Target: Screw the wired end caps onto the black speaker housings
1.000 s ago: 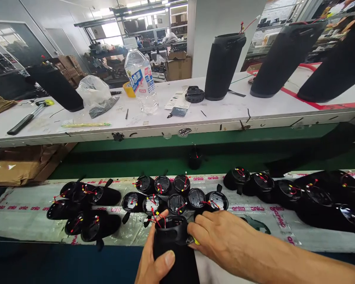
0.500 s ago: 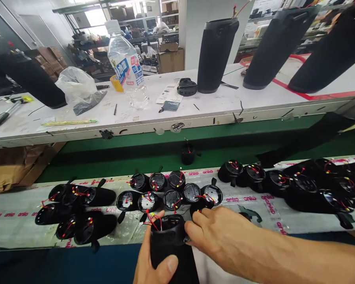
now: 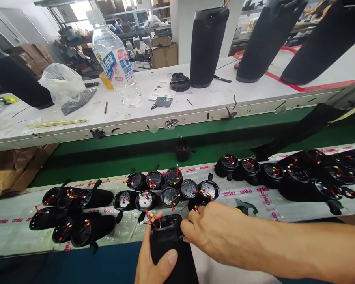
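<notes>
At the bottom centre, my left hand is wrapped round a black fabric-covered cylindrical speaker, thumb across its front. The speaker's open end points up and away from me, and red wires with small connectors stick out of it. My right hand is closed in a pinch against the right side of the rim; what its fingertips hold is hidden. Just beyond the knuckles stands another black speaker, partly covered by my right hand.
Several more speakers with loose red wires stand on a low taped surface. Above it, a white shelf carries a water bottle, a plastic bag, a black round part and tall speakers. Cardboard lies at left.
The view has shifted slightly, so the shelf and its things appear further left and higher. Both hands keep their places on the speaker, the right one moved a little left along the rim.
</notes>
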### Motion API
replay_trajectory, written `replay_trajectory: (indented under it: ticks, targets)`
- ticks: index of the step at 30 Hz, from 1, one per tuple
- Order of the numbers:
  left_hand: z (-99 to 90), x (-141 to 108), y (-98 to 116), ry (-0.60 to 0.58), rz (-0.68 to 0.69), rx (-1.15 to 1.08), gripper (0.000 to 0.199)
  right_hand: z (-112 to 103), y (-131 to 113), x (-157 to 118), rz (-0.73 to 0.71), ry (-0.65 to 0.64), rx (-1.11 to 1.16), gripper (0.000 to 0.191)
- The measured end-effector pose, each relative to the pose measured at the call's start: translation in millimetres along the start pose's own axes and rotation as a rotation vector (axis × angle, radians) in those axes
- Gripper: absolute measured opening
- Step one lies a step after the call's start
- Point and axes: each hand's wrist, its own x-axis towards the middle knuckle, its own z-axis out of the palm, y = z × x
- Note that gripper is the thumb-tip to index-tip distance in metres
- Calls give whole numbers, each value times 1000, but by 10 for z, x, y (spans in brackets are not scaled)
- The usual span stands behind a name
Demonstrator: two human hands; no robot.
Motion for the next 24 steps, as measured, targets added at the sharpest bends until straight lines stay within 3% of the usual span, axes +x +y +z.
replay_trajectory:
  ticks: [2, 4, 6, 14, 20, 24]
  targets:
    - [-40, 40, -74, -38, -11, -109, 92, -79, 59, 20, 61, 7, 163, 8]
    - [-73, 74, -134, -53, -14, -171, 92, -145, 98, 13, 200, 44, 308, 15]
    - [-87, 87, -163, -39, -21, -169, 92, -164, 101, -7, 288, 80, 332, 16]
    - [53, -8, 57, -29, -16, -14, 99, 16, -11, 48, 71, 156, 116, 21]
    - [77, -51, 150, 6, -9, 135, 105, 17, -30, 30, 55, 197, 84, 18]
    - [86, -87, 184, 15, 13, 180, 96, -3, -45, 14, 52, 177, 96, 17]
